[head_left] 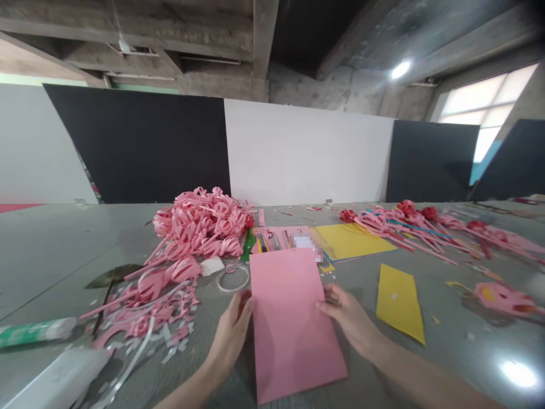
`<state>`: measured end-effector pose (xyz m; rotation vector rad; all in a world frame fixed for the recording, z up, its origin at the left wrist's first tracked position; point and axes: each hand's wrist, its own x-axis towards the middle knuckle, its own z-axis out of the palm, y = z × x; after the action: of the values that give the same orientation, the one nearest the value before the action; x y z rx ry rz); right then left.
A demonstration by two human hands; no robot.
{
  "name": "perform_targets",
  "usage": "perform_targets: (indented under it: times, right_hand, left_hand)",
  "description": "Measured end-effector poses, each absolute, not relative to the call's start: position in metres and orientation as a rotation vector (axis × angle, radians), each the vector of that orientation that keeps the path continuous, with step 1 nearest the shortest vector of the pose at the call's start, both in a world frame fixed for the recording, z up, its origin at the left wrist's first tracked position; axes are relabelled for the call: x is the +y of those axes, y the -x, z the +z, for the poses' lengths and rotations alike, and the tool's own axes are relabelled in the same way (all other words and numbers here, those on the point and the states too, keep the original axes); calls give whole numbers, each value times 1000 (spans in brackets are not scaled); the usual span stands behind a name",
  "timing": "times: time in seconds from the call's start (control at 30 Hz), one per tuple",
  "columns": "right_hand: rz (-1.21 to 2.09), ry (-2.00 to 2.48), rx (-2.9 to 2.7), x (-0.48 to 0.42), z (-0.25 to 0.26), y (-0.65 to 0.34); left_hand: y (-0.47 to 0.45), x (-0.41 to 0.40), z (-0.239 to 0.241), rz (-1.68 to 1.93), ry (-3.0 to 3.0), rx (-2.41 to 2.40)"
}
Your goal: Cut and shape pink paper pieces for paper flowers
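A pink sheet of paper (293, 324) is in front of me, held between both hands with its far end tilted up. My left hand (234, 324) pinches the left edge, thumb on top and fingers behind. On the opposite edge, my right hand (347, 312) grips in the same way. Just beyond the left hand lies a clear ring of tape (233, 279). A yellow paper piece (400, 304) rests on the table to the right of my right hand. Whether the pink paper is one layer or several I cannot tell.
Pink curled paper flowers (200, 218) are heaped at the back left, with paper scraps (157, 318) nearer. A green-and-white tube (38, 332) lies far left. Yellow sheets (357, 240) and cutters (261, 243) sit behind the paper. More paper flowers (409, 224) spread at the right.
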<state>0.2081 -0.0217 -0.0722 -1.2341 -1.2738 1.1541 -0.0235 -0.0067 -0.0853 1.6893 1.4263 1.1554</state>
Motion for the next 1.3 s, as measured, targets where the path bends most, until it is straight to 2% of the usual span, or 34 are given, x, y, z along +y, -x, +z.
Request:
perform_targets:
  times: [0.3, 0.67, 0.93, 1.17, 1.23, 1.3]
  right_hand:
    - [1352, 1149, -1161, -20, -90, -204]
    - [1311, 1097, -1205, -21, -92, -203]
    - [899, 1400, -1483, -16, -99, -209]
    - [550, 1366, -2080, 8, -36, -212]
    - [596, 1275, -2315, 13, -15, -206]
    - [587, 1152, -2481, 17, 1, -198]
  left_hand:
    - [29, -3, -85, 1142, -1785, 1319]
    - [30, -3, -85, 1153, -1805, 1381]
    - [33, -3, -83, 1241, -1780, 1451]
    - [36, 1, -13, 1612, -2462, 1663]
    - [28, 0, 8, 1344, -2677, 1635]
    - [17, -1, 21, 899, -2831, 1425]
